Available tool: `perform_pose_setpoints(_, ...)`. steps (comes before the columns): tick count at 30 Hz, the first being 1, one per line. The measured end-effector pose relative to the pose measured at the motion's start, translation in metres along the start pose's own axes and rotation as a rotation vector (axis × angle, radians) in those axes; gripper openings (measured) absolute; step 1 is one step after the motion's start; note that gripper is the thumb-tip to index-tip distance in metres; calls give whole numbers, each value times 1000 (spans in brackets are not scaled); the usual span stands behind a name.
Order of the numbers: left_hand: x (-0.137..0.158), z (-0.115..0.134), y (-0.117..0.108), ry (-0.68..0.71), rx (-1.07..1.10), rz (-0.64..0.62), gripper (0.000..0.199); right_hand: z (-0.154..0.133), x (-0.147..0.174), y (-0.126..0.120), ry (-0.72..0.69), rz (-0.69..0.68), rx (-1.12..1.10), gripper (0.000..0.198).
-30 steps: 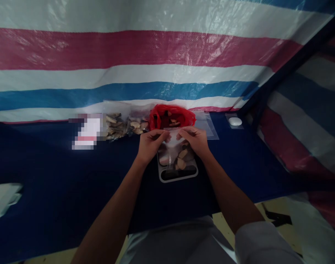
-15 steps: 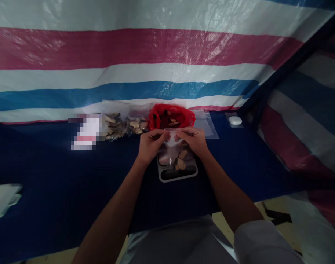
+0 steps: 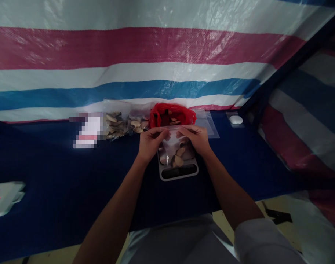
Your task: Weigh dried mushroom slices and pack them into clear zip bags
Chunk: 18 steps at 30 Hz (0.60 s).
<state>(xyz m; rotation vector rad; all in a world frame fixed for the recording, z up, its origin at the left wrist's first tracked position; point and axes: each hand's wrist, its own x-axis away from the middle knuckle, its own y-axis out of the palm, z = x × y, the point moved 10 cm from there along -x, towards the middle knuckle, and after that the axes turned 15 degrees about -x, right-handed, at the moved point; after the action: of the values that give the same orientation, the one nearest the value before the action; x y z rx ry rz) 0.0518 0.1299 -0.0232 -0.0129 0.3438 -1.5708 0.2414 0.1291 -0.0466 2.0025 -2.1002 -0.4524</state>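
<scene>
Both hands pinch the top edge of a clear zip bag (image 3: 172,145), my left hand (image 3: 151,142) at its left corner and my right hand (image 3: 197,139) at its right. Several pale brown dried slices (image 3: 178,160), dark at the rim, lie low inside the bag. Under and behind the bag is a small kitchen scale (image 3: 195,175) with a white frame and a dark display strip; whether the bag rests on it I cannot tell. Just beyond my hands a red plastic bag (image 3: 189,114) stands with its mouth open, more slices inside.
Left of the red bag lie two filled clear bags, one (image 3: 114,126) beside the other (image 3: 137,124). A flat clear bag (image 3: 211,126) lies to the right, then a white oval object (image 3: 236,120). A pale device (image 3: 4,200) with a red light sits at the left edge. Striped sheeting (image 3: 128,47) hangs behind.
My hands have spread slightly apart along the bag's top edge. The slices in the bag have shifted a little to the left.
</scene>
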Motion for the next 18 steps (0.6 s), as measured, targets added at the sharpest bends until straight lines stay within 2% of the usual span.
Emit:
perform_pose_setpoints(8,1,-3,0,-32,27,-6,17,2,0,-7,12,31,1,33)
perform_pose_setpoints(14,1,-1,2,1,48,-1,17,6,2,-1,32,-10,34,32)
perform_pose_setpoints(18,0,-3,-2,-13,1,26,20,0,1,-2,-17,-10,38,31)
